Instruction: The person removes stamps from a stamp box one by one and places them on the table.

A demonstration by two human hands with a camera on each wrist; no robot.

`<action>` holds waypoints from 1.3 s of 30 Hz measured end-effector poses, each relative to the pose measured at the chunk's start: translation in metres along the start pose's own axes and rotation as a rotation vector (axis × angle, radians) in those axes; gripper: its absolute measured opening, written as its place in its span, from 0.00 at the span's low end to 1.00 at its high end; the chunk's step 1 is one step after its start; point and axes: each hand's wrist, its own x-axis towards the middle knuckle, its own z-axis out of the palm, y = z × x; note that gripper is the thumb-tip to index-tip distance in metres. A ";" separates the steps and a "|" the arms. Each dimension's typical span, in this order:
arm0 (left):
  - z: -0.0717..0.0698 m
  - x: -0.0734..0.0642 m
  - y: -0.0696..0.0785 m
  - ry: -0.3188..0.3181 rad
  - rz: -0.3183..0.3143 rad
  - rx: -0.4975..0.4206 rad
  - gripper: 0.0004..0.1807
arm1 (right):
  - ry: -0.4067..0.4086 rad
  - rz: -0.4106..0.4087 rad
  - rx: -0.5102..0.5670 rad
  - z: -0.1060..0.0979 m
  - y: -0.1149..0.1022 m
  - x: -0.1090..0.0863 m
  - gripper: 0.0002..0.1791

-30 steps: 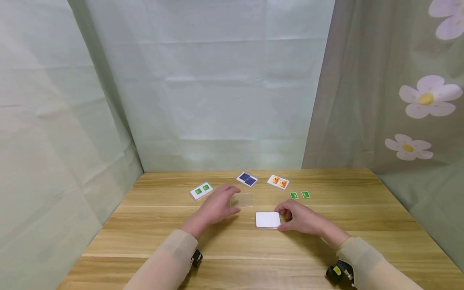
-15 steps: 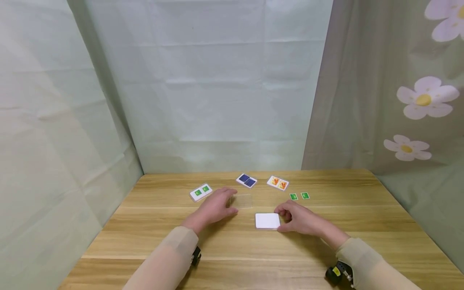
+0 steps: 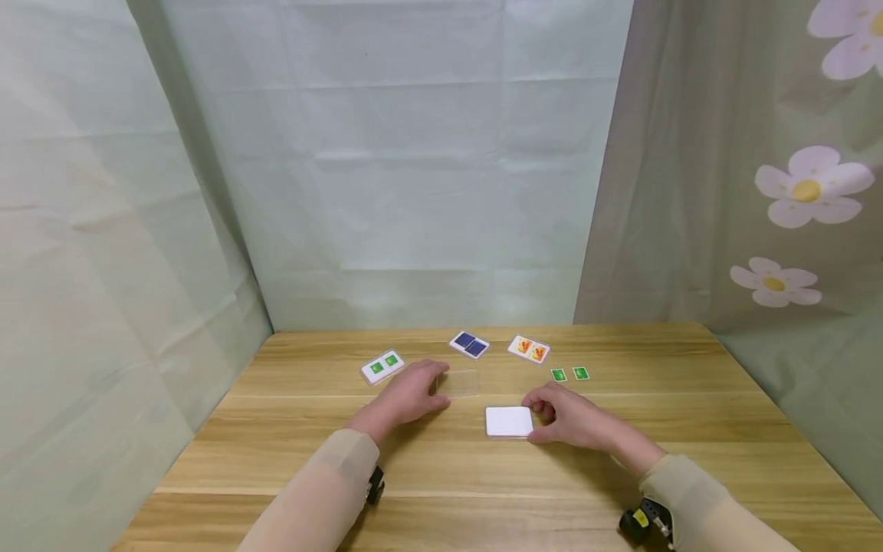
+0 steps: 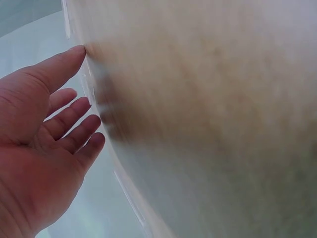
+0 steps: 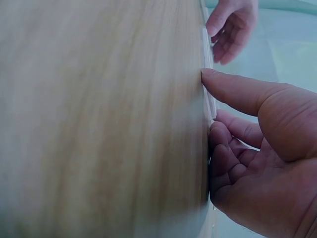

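Observation:
A blank white card [image 3: 509, 421], with a clear rim showing at its lower edge, lies flat on the table. My right hand [image 3: 576, 415] holds its right end, the thumb at the near corner and the index finger at the far corner; the other fingers are curled in. A clear, see-through rectangular plate [image 3: 461, 383] lies further back and to the left. At its left end is my left hand [image 3: 408, 392], thumb and index finger spread apart. In the left wrist view, the left fingertips [image 4: 94, 136] touch the tabletop, and nothing shows between them.
Behind the hands lie a white card with two green squares [image 3: 382, 367], one with dark blue squares [image 3: 469, 344] and one with orange pictures [image 3: 529, 349]. Two loose green squares [image 3: 569, 374] lie beyond the right hand. Cloth curtains [image 3: 428, 192] enclose the wooden table [image 3: 441, 491].
My left hand has shifted slightly left along the clear plate. The right hand stays at the white card. The whole view has tilted slightly.

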 end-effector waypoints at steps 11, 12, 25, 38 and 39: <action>0.001 0.005 0.000 -0.012 -0.030 -0.013 0.33 | 0.004 0.002 0.005 0.000 -0.001 0.001 0.22; 0.001 0.005 0.000 -0.011 -0.028 -0.011 0.32 | 0.004 0.004 0.008 0.001 -0.001 0.000 0.22; -0.001 0.002 0.012 -0.002 0.040 -0.014 0.31 | 0.005 0.025 0.001 0.002 -0.001 -0.001 0.23; 0.003 0.000 0.040 -0.013 0.095 -0.036 0.32 | 0.007 0.037 0.016 0.002 -0.001 -0.001 0.23; 0.003 0.000 0.042 -0.015 0.091 -0.042 0.32 | 0.009 0.035 0.017 0.001 -0.001 -0.001 0.23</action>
